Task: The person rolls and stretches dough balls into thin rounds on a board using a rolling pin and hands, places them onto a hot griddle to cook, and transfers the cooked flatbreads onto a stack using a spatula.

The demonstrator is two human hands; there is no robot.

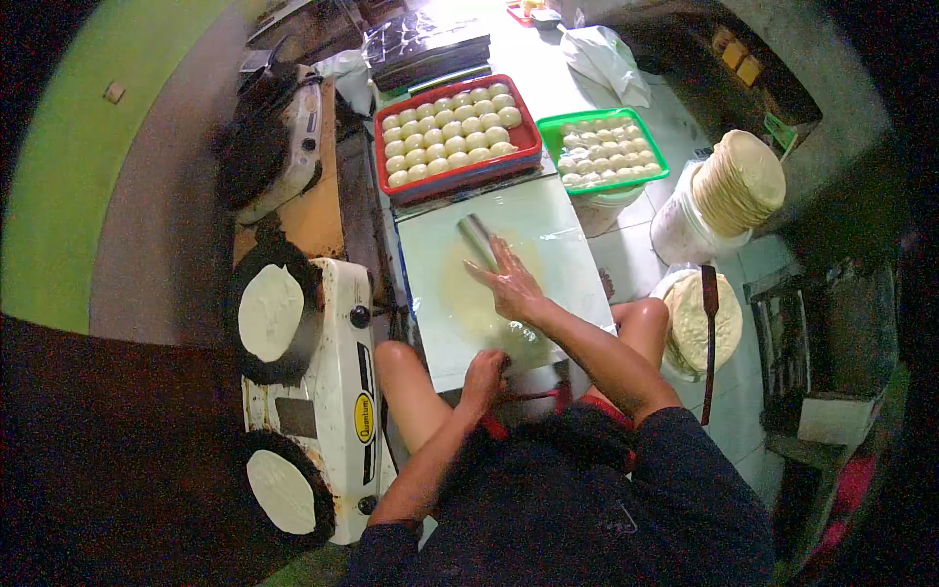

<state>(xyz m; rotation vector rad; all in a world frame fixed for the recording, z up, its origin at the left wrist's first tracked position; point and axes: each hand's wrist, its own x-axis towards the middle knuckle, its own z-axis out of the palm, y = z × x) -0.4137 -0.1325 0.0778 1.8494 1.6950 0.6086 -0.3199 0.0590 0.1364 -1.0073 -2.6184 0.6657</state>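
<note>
My right hand (515, 288) reaches over a pale, shiny board (562, 230), thumb and fingers on either side of the near end of a smooth metal cylinder (476, 233). Beneath them a thin, yellowish round sheet of dough (468, 293) is spread on the board. At the board's near edge my left hand (484, 380) is curled closed; what it holds, if anything, is hidden.
Beyond the board stand a red tray (535, 137) and a green tray (665, 174) of dough balls. On my left, a gas stove (344, 391) carries two dark pans with flatbreads (271, 313). A bucket with stacked flatbreads (748, 181), another pile (690, 313) and a dark spatula (709, 323) are right.
</note>
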